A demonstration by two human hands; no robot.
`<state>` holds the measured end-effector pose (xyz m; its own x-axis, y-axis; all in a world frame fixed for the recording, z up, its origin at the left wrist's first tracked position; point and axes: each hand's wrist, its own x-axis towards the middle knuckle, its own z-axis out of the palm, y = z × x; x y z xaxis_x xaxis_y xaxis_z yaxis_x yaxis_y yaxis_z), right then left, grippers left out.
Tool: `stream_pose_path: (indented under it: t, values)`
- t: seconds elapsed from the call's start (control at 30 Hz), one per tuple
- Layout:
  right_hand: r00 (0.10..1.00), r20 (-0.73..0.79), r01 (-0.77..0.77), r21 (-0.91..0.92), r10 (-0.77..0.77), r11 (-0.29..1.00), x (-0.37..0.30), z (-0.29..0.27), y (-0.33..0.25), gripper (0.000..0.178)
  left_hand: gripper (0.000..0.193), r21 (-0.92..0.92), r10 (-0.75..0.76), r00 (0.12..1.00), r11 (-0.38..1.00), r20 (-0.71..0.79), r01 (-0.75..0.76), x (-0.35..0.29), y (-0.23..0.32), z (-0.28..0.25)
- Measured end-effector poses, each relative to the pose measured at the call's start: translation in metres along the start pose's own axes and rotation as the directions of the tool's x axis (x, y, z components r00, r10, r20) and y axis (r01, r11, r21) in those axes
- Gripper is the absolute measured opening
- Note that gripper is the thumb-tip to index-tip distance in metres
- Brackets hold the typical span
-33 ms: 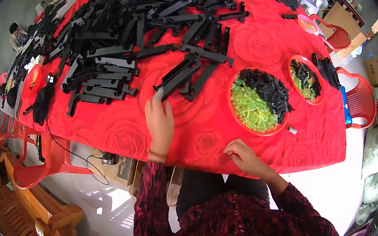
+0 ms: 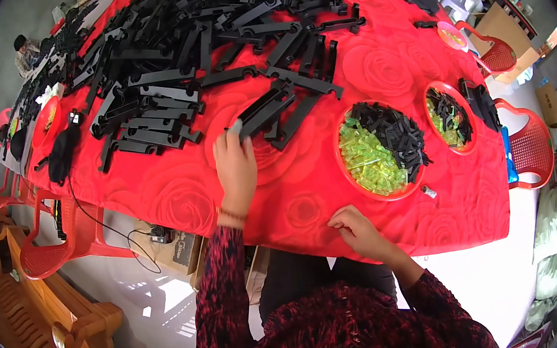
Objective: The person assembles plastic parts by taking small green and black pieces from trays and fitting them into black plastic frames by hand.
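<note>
My left hand (image 2: 235,169) reaches forward over the red tablecloth, its fingers stretched out at the near end of a long black plastic piece (image 2: 266,114). A pale grey covering shows on one fingertip. That piece lies in a small group of similar ones, in front of a big heap of black plastic pieces (image 2: 159,53). Close to the table's near edge, my right hand (image 2: 361,232) is closed, fingers curled in; whatever may be inside is hidden. To its upper right stands a round red bowl (image 2: 347,178) with yellow-green clear plastic bits (image 2: 373,162) and small black parts (image 2: 395,133).
A second red bowl (image 2: 468,148) of mixed bits stands farther right, beside a tiny object (image 2: 428,192). At left lie a black item with a cable (image 2: 65,150) and another red bowl (image 2: 57,125). Red chairs (image 2: 66,231) and a wooden bench (image 2: 38,315) flank the table. Another person (image 2: 27,55) is far left.
My left hand has shifted slightly right and forward, toward the end of the black piece. My right hand has hardly moved.
</note>
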<state>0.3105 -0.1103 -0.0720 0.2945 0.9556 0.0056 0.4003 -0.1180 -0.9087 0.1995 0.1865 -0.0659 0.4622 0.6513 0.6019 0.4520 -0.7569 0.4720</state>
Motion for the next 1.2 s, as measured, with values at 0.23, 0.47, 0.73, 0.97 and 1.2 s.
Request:
stream_pose_path:
  t: [0.23, 0.47, 0.73, 0.97, 1.2]
  values:
    - [0.999, 0.002, 0.04, 0.019, -0.04, 0.999, -0.002, 0.0, 0.0, 0.029, 0.04, 0.238, -0.096, 0.967, 0.971, 0.237, 0.038, 0.048, -0.035, 0.063]
    - [0.994, -0.011, 0.108, 0.009, -0.108, 0.994, -0.001, 0.0, 0.009, 0.03, 0.039, 0.038, -0.093, 0.957, 0.996, 0.275, 0.086, 0.02, -0.024, 0.066]
    - [0.997, -0.009, 0.075, 0.033, -0.075, 0.997, -0.001, 0.001, 0.011, 0.03, 0.041, -0.013, -0.207, 0.926, 0.975, 0.315, 0.222, -0.016, 0.026, 0.039]
    - [0.996, -0.02, 0.087, 0.044, -0.086, 0.995, 0.0, 0.003, 0.01, 0.028, 0.047, -0.133, -0.333, 0.897, 0.914, 0.289, 0.382, -0.044, 0.044, 0.026]
    - [0.996, -0.012, 0.09, 0.044, -0.089, 0.995, 0.0, 0.002, 0.008, 0.027, 0.048, -0.319, -0.493, 0.792, 0.733, 0.361, 0.601, -0.067, 0.024, 0.021]
